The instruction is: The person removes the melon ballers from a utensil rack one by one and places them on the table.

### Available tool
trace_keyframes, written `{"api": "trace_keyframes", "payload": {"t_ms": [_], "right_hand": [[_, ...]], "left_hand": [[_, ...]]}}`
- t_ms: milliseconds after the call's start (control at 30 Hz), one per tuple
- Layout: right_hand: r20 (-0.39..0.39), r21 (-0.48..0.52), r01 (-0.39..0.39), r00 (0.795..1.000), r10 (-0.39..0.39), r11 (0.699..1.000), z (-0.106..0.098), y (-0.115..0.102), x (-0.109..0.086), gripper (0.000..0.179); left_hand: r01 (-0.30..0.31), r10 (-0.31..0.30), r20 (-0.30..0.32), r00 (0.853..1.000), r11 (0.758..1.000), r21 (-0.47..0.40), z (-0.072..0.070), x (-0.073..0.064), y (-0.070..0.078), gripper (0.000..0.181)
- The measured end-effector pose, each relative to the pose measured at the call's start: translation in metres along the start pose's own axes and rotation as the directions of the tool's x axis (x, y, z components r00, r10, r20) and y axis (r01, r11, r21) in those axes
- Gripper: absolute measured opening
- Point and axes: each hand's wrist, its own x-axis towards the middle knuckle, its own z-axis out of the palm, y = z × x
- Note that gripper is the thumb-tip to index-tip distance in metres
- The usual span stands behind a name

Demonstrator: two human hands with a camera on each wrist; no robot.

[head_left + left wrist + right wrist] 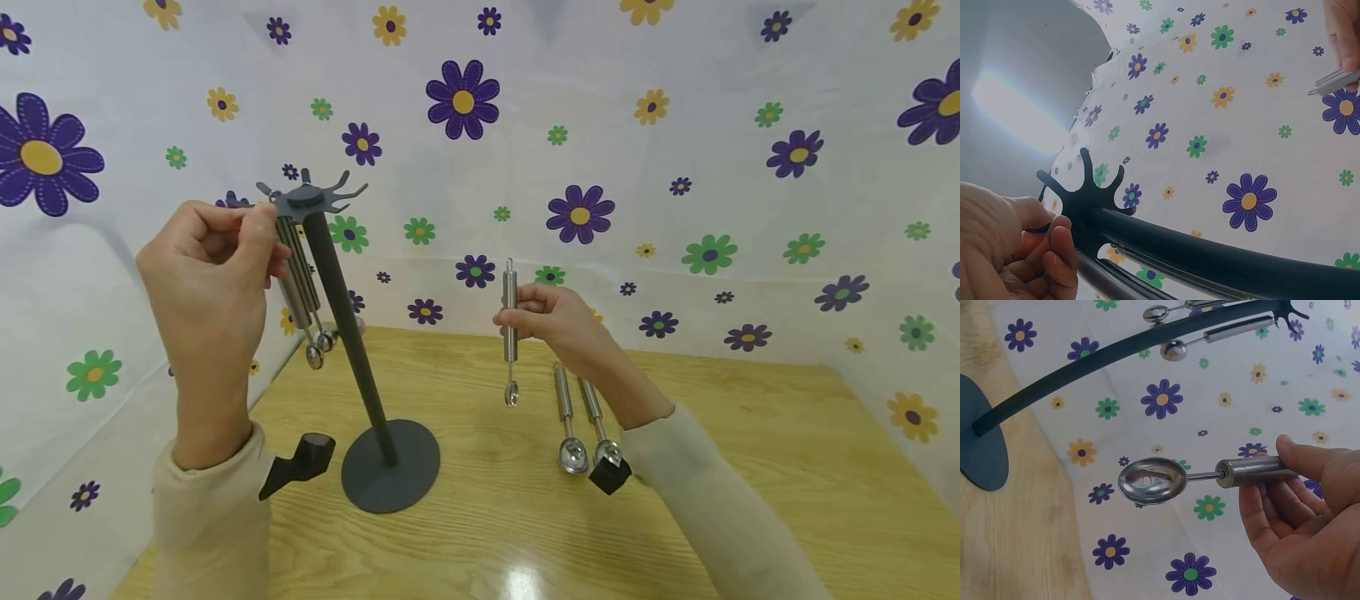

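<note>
My right hand (551, 321) holds a steel melon baller (511, 342) by its handle, thumb and fingers around it. The melon baller hangs upright above the table, scoop end down. In the right wrist view its oval bowl (1169, 478) shows a small hole. My left hand (206, 267) is at the top of a dark metal utensil stand (339, 308), thumb and forefinger pinching one of its hooks. Close by that hand, several steel scoops (296, 287) hang from the stand, partly hidden by the fingers. Curved hooks (1087, 169) fan out in the left wrist view.
Two larger steel scoops (573, 454) lie on the wooden table (480, 500) below my right forearm. The stand's round base (412, 479) rests on the table, left of centre. A white flowered cloth (675, 167) surrounds the back and sides.
</note>
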Motion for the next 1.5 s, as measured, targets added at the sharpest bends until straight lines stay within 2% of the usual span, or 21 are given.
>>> {"api": "trace_keyframes", "payload": {"t_ms": [200,367,600,733,967,1267,1500], "right_hand": [[-0.041,-0.023,-0.037,0.999,0.036,0.999,-0.010,0.013,-0.011,0.023],[-0.065,-0.037,-0.073,0.995,0.071,0.997,-0.019,0.026,-0.021,0.024],[-0.088,-0.062,-0.106,0.991,0.100,0.992,-0.027,0.041,-0.028,0.026],[-0.102,-0.079,-0.156,0.984,0.148,0.985,-0.030,0.050,-0.032,0.029],[-0.153,-0.129,-0.208,0.970,0.188,0.969,-0.043,0.070,-0.042,0.030],[-0.141,-0.139,-0.217,0.970,0.197,0.966,-0.076,0.090,-0.066,0.033],[-0.165,-0.106,-0.258,0.957,0.239,0.960,-0.107,0.102,-0.087,0.034]], "left_hand": [[0.003,-0.003,0.001,1.000,1.000,0.000,0.001,0.001,-0.001,0.010],[0.000,0.000,0.009,1.000,0.999,-0.032,0.003,0.002,-0.002,0.010],[-0.006,0.006,-0.004,1.000,1.000,-0.027,0.003,0.004,-0.004,0.010],[0.001,-0.001,-0.008,1.000,0.999,-0.038,0.001,0.004,-0.003,0.009],[0.001,-0.001,-0.003,1.000,0.999,-0.039,0.000,0.005,-0.004,0.010],[0.001,-0.001,-0.006,1.000,0.999,-0.049,0.001,0.005,-0.004,0.009],[0.005,-0.005,-0.009,1.000,1.000,-0.022,0.001,0.005,-0.004,0.009]]}}
